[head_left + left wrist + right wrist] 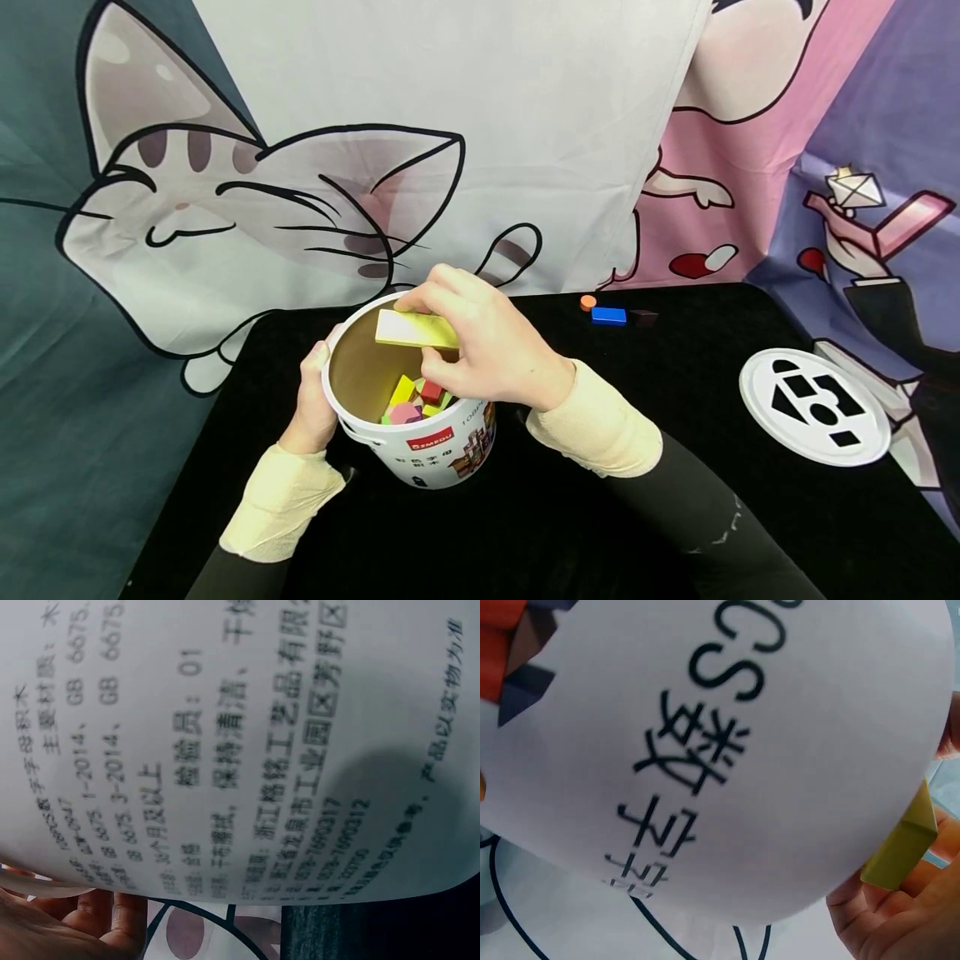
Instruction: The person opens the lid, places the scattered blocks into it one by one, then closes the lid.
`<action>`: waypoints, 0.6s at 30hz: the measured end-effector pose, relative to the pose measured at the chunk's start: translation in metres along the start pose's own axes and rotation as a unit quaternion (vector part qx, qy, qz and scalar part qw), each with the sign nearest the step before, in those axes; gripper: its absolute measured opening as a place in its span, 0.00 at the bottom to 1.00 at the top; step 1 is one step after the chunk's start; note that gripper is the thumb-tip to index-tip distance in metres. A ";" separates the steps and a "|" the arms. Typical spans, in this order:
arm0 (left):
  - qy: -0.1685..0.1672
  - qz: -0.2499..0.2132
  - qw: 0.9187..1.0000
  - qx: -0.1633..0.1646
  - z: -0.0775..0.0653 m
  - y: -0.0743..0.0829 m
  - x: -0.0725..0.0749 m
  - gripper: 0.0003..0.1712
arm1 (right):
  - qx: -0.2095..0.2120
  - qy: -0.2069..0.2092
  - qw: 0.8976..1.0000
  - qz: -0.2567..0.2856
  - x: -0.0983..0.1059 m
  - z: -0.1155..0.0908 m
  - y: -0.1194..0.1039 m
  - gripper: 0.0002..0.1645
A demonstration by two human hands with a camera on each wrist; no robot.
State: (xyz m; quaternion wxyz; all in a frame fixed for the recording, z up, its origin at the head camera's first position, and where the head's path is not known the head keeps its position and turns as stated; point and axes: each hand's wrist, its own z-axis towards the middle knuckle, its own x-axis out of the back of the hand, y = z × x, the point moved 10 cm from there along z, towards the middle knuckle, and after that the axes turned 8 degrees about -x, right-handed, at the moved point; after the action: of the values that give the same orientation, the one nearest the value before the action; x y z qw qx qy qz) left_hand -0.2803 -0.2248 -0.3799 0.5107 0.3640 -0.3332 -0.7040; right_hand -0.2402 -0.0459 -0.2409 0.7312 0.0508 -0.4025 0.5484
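A white bucket [393, 463] with printed labels stands on the black-covered table, tilted slightly in the head view. My left hand [311, 404] grips its left side at the rim; in the left wrist view the fingers [124, 919] curl by the rim. Over the opening, my right hand [491, 342] pinches a long yellow block [412, 330] between thumb and fingers. The right wrist view shows this block [900, 851] beyond the bucket's wall [802, 787]. Several colored blocks lie at the bucket's bottom, among them a red block [431, 392] and a pink block [405, 412].
At the table's back edge, right of the bucket, sit a small orange round block [588, 302], a blue block [608, 317] and a dark block [643, 317]. Farther right lies a white lid [797, 435] with shaped cutouts. A cartoon-printed cloth [555, 125] hangs behind the table.
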 end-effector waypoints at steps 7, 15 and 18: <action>0.000 -0.004 1.000 0.003 0.002 0.000 -0.001 0.27 | 0.009 -0.089 0.994 -0.061 -0.021 -0.008 -0.002 0.47; 0.007 -0.001 1.000 0.010 -0.002 -0.002 0.002 0.27 | 0.025 -0.109 0.990 -0.092 -0.029 -0.015 -0.004 0.58; -0.002 0.003 1.000 0.009 -0.001 -0.001 0.000 0.27 | 0.015 -0.120 0.987 -0.105 -0.030 -0.017 0.001 0.59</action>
State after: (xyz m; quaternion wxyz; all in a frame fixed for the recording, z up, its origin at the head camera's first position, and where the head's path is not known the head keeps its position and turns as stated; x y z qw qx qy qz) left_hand -0.2796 -0.2248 -0.3813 0.5088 0.3666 -0.3413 -0.7002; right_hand -0.2343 -0.0594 -0.2725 0.7305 0.1693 -0.4710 0.4647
